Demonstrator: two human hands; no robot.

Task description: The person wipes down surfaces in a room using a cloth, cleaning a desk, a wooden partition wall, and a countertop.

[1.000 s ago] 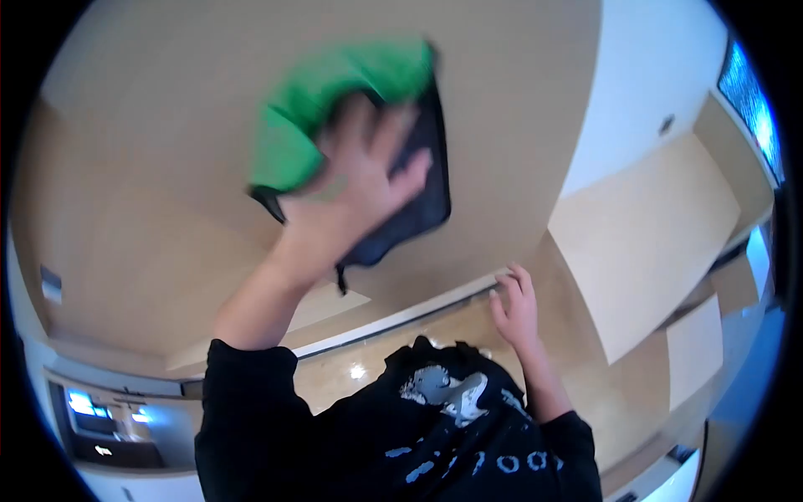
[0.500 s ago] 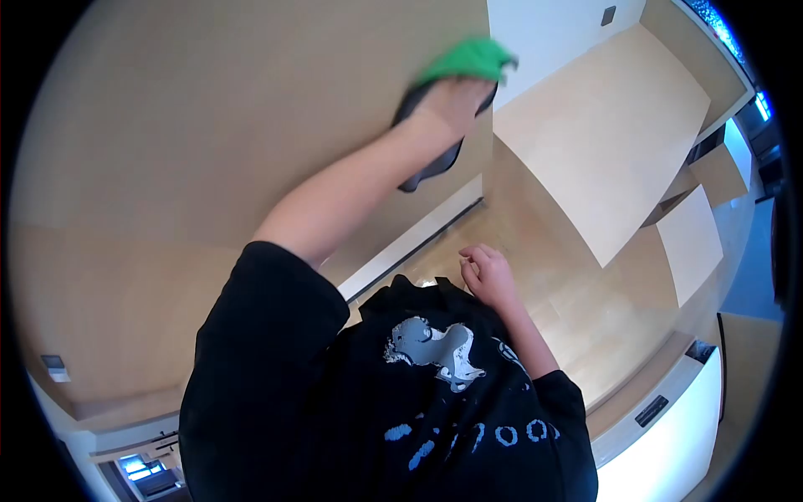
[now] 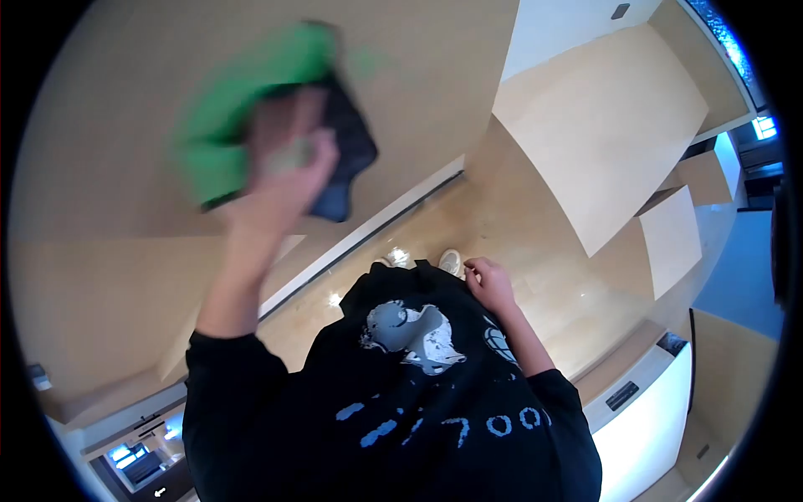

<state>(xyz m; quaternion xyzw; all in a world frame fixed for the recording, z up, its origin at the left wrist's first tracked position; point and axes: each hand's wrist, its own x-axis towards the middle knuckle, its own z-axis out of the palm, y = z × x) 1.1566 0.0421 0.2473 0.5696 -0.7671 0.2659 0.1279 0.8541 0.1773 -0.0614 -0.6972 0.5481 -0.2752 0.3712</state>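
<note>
My left hand is raised against the large beige wall panel, blurred by motion. Under its palm and fingers is a cloth, green on one side and dark grey or black on the other, spread over the panel. The hand's thumb lies towards the right on the dark part. Low beside my body hangs my right hand, its fingers loosely curled and nothing visible in them.
A pale skirting strip runs along the panel's foot. My shoe stands on the glossy wooden floor. To the right are a broad beige board and a smaller open drawer-like unit. A white-fronted unit is at lower right.
My left hand has swept the cloth leftwards and slightly down across the panel, and the cloth looks more spread out. The view has shifted a little. My right hand stays low by my side.
</note>
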